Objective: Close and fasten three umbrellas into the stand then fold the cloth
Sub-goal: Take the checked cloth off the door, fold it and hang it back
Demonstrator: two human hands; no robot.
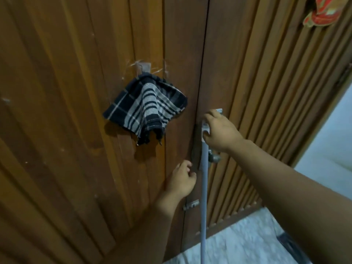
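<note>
Right hand [219, 134] is being curled around grey pole [203, 187] top; left hand [182, 180], loosely curled, is holding nothing. Checked cloth [146, 105] is being hung, bunched, on left door [76, 111].

We see a brown wooden door [76, 130] carrying a clear stick-on hook [143, 67], with a dark checked cloth [146, 105] hanging from it. A pale speckled floor [247, 241] lies below; a grey pole [203, 197] runs down toward it.

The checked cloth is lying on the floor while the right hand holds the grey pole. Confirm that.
Not quite. In the head view the checked cloth hangs from a hook on the wooden door, not on the floor. The right hand does hold the grey pole.
</note>
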